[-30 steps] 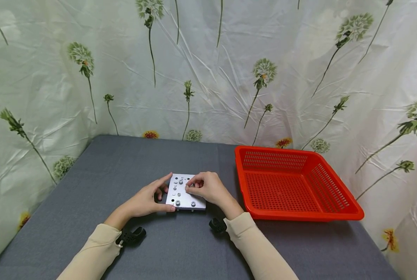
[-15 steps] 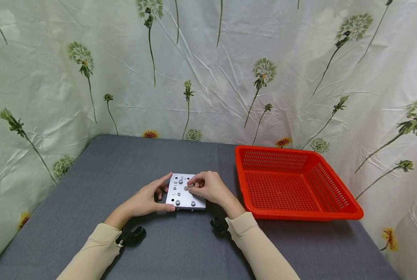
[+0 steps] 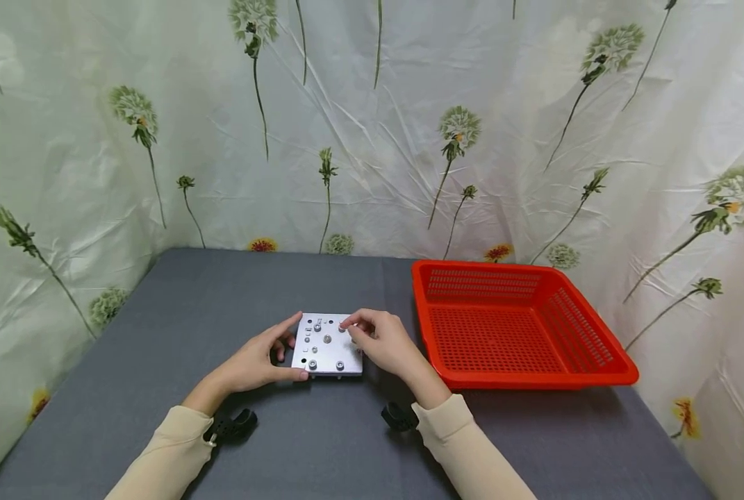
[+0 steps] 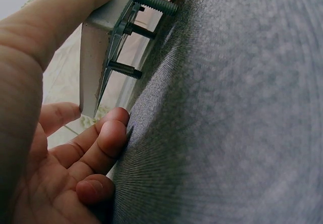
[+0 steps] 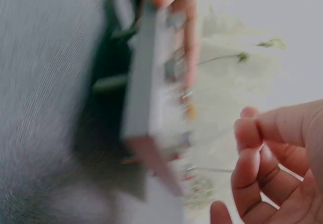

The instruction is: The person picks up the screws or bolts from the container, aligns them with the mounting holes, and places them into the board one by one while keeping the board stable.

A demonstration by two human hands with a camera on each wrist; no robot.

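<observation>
A square silver metal plate (image 3: 329,354) with several bolts and holes stands over the cloth in the head view. My left hand (image 3: 249,362) grips its left side, thumb at the near corner and index finger at the far one. Threaded bolt shanks (image 4: 125,69) stick out below the plate in the left wrist view. My right hand (image 3: 385,342) is over the far right corner, its index fingertip close to a bolt (image 3: 342,329); contact is unclear. In the right wrist view its bent fingers (image 5: 247,173) show nothing between them. A central bolt (image 3: 327,339) is uncovered.
A red plastic basket (image 3: 524,380) with slotted walls stands right of the plate. Grey cloth (image 3: 321,444) covers the table. Behind it hangs a flower-patterned curtain (image 3: 372,160). Black wrist straps (image 3: 398,417) are worn on both wrists.
My right hand has left the central bolt and moved toward the far right corner bolt. The left hand keeps its hold on the plate. The head view has shifted slightly.
</observation>
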